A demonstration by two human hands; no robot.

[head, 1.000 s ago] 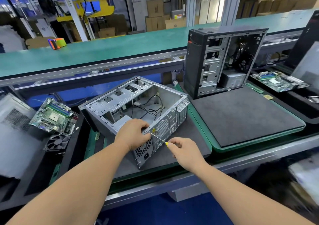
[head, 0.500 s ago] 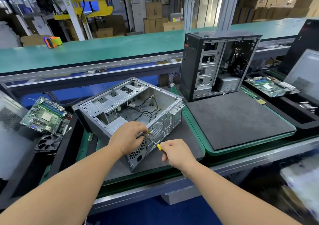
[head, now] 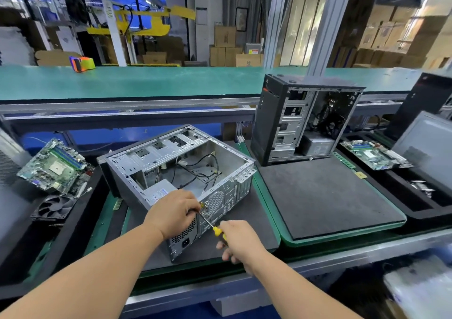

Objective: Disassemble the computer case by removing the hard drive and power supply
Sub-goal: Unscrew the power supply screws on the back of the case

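A long green conveyor belt is stretching flat across the far side. An upright black tower is standing at the far edge of a dark foam mat on the right. Left of it, the boxy grey steel computer case is lying open-side up, its perforated rear panel facing near, the power supply sitting in its near-left corner. The left hand is curling over the rear edge, fingers pinching the shaft of a thin screwdriver. The right hand is wrapping fingers around its yellow handle.
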